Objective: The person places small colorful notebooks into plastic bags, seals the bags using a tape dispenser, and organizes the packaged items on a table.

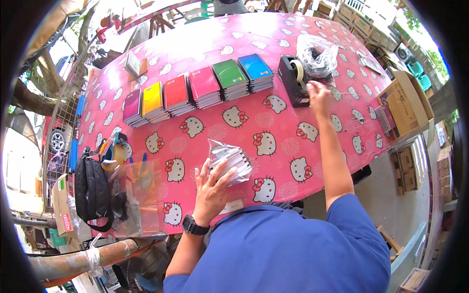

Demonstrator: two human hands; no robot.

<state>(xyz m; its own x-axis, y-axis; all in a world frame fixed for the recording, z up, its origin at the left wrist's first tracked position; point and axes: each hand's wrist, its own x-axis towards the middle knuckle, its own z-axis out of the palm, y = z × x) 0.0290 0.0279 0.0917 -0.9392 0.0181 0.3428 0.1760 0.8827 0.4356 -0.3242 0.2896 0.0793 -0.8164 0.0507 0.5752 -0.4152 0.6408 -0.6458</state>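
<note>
- Left hand (211,188), wristwatch (194,225) on the wrist, pressed flat on a clear-wrapped bundle of notebooks (229,161); fingers (222,176) spread wide over the wrap, palm down, nothing clasped.
- Bundle lying near the front edge of the counter (273,122), on a pink cloth printed with white cat faces, slightly tilted to the right.
- Right hand (318,95) stretched far across to a black tape dispenser (294,80); fingertips at its front end by the tape roll, apparently touching, though grip there too small to judge as wide or narrow.
- Crumpled clear plastic bag (317,53) just behind the dispenser, with something dark inside.
- Row of notebook stacks across the middle of the counter, each touching the next: purple stack (132,106), yellow stack (153,100), red stack (177,95), pink stack (204,87), green stack (230,78), blue stack (256,71).
- Pile of clear flat bags (137,195) at the left front corner, beside a black pouch (93,193).
- Open cardboard box (405,105) off the right end of the counter.
- Blue shirt (288,249) filling the lower frame.
</note>
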